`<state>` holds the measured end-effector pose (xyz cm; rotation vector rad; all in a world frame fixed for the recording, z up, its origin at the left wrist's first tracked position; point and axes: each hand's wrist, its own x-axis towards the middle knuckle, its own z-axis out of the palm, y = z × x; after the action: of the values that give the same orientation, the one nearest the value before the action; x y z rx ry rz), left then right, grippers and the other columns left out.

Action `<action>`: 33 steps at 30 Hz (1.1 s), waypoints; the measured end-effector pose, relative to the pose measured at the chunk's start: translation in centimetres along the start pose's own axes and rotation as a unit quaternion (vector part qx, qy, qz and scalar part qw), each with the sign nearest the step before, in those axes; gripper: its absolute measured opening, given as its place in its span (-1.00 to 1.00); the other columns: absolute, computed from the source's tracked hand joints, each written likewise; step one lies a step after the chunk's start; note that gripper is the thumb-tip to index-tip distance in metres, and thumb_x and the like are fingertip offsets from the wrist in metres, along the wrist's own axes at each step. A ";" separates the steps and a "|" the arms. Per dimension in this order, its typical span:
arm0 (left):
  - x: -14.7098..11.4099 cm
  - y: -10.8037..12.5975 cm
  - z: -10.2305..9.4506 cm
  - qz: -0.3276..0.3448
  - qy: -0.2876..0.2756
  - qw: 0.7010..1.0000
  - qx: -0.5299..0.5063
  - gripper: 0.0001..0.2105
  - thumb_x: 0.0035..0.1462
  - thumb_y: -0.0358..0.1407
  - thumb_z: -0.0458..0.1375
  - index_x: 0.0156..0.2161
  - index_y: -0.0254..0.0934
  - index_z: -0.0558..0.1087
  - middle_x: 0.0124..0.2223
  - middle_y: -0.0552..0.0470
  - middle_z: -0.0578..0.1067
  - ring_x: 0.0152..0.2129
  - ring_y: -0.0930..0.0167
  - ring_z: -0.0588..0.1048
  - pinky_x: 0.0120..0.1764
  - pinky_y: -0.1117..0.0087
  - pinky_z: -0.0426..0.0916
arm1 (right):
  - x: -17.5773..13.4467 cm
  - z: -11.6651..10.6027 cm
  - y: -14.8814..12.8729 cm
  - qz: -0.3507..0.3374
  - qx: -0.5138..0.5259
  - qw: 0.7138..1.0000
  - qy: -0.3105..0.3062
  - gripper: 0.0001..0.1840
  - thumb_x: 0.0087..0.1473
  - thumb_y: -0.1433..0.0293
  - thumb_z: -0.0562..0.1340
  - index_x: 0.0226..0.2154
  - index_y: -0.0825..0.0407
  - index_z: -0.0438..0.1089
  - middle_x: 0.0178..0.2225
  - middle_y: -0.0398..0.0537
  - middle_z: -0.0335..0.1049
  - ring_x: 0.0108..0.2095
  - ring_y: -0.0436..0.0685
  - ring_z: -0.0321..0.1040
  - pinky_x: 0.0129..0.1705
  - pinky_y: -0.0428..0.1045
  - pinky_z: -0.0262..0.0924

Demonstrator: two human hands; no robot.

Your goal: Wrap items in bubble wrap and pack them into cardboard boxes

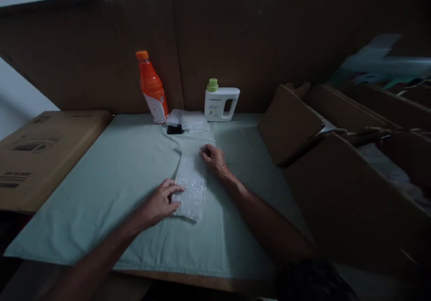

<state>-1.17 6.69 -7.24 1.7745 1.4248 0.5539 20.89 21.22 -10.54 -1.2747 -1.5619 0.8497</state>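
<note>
A clear sheet or bag of bubble wrap [191, 188] lies lengthwise on the pale green cloth, running away from me. My left hand [165, 201] rests at its near left edge, with thumb and fingers apart and the fingertips on the plastic. At the far right corner, my right hand [214, 158] has its fingers curled together in a pinch on the edge. Whether the bubble wrap is one layer or a pouch, I cannot tell.
Behind are more folded bubble wrap [195, 121], a black object [174, 129], an orange bottle [152, 87] and a white jug with green cap [215, 105]. Open cardboard boxes [340, 175] line the right; a flat carton [50, 152] lies left. A cardboard panel [256, 36] closes the back.
</note>
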 end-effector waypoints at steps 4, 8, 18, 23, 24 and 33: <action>0.1 -0.2 -0.5 0.060 0.107 0.979 0.163 -0.61 0.04 -0.30 0.20 0.02 -0.25 0.54 0.10 -0.15 0.39 -0.14 0.29 0.50 -0.04 0.24 0.47 | -0.2 0.1 0.2 -0.005 -0.071 0.997 -0.014 -0.89 -0.10 0.37 0.22 -0.52 -0.01 0.24 -0.55 -0.24 0.14 -0.46 0.01 0.04 -0.36 -0.06 -0.12; 3.1 1.0 0.1 0.130 0.080 0.958 0.242 -0.61 0.14 -0.35 0.17 0.09 -0.25 0.51 0.22 -0.19 0.38 0.20 0.15 0.35 0.25 0.09 0.27 | -0.1 0.1 0.4 -0.014 -0.103 0.994 -0.016 -0.92 -0.05 0.35 0.19 -0.48 -0.01 0.26 -0.53 -0.22 0.16 -0.45 0.03 0.06 -0.35 -0.06 -0.10; 4.6 -1.0 2.2 0.131 -0.052 0.963 0.231 -0.29 0.09 -0.12 0.28 0.33 -0.19 0.25 0.49 -0.21 -0.05 0.43 0.07 -0.11 0.38 -0.06 -0.09 | 0.1 -0.2 1.0 -0.024 -0.063 0.998 -0.010 -0.87 -0.04 0.30 0.18 -0.52 0.00 0.28 -0.57 -0.23 0.17 -0.50 0.00 0.07 -0.40 -0.08 -0.04; 5.4 -1.9 1.8 0.029 0.171 0.985 0.007 -0.22 0.09 -0.17 0.19 0.37 -0.35 0.08 0.42 -0.34 0.13 0.37 0.10 0.11 0.34 -0.03 0.02 | -0.6 -0.2 -0.9 -0.051 -0.010 0.998 0.036 -0.77 0.07 0.22 0.12 -0.45 0.01 0.35 -0.46 -0.15 0.33 -0.40 0.05 0.25 -0.28 -0.07 0.14; 5.6 -1.8 1.7 0.015 0.193 0.980 -0.054 -0.20 0.08 -0.16 0.17 0.38 -0.38 0.04 0.39 -0.36 0.19 0.34 0.12 0.18 0.32 0.00 0.08 | -0.9 -0.1 -1.6 -0.060 -0.003 0.997 0.044 -0.77 0.08 0.22 0.13 -0.44 0.00 0.36 -0.43 -0.13 0.37 -0.37 0.06 0.28 -0.23 -0.05 0.16; 5.0 1.1 -0.6 -0.055 0.162 0.946 -0.276 -0.64 -0.18 -0.16 0.33 -0.22 -0.25 0.54 -0.34 0.05 0.58 -0.36 0.32 0.52 -0.24 0.36 0.41 | -3.1 -3.6 -10.2 -0.148 0.160 0.960 -0.175 -0.79 0.13 0.25 0.21 -0.36 0.01 0.50 -0.21 -0.04 0.55 -0.09 0.14 0.44 0.08 0.05 0.24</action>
<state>0.49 11.51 -6.65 1.1855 1.3922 1.1043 20.90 15.73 -0.70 -0.6612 -1.7464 1.1200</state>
